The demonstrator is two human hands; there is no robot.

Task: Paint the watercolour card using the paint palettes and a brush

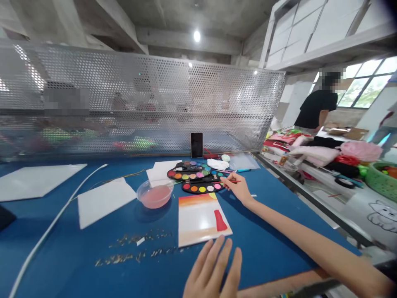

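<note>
Pinched in my right hand (239,188) is a thin red paintbrush (233,181), held over the right end of a black watercolor palette (198,191) with round colour pans. My left hand (214,269) lies with fingers spread at the near edge of a white painting board (198,217). Orange and yellow bands run along the board's top, and a red shape sits at its right side. A second oval palette (170,176) rests behind the first. To the left of the board stands a clear bowl (156,198) of pinkish water.
A phone (196,145) stands upright before a perforated metal screen (155,103). White sheets (105,200) and a white cable (56,223) lie on the left of the blue table (149,277). A crumpled white tissue (218,164) is behind the palettes. A person (319,103) stands beyond the cluttered side table.
</note>
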